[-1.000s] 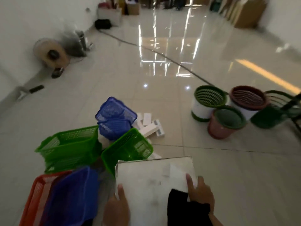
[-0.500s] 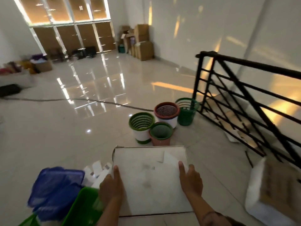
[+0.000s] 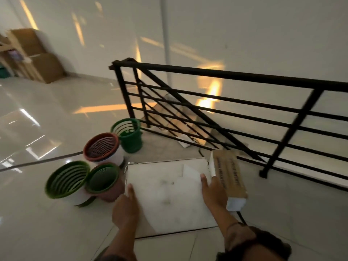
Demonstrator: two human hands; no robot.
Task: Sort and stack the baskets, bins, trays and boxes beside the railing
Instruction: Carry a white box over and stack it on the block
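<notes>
I hold a flat white box (image 3: 169,193) in front of me with both hands. My left hand (image 3: 125,209) grips its near left edge, thumb on top. My right hand (image 3: 211,193) grips its right edge. Just right of it a long white and brown box (image 3: 229,177) lies on the floor near the black railing (image 3: 226,108). To the left stand several round slatted baskets: a green-rimmed white one (image 3: 66,182), a pink one with a green rim (image 3: 103,182), a white one with a red-brown rim (image 3: 102,147) and a dark green one (image 3: 129,134).
Behind the railing a stairwell drops away, with cardboard sheets (image 3: 177,117) and a white scrap (image 3: 185,141) at its foot. Brown cartons (image 3: 37,55) are stacked at the far left wall. A dark cable (image 3: 41,161) crosses the glossy tiled floor.
My view has swung right from the blue and green crates to the railing. The white box stayed in both hands and now hangs next to the long brown box.
</notes>
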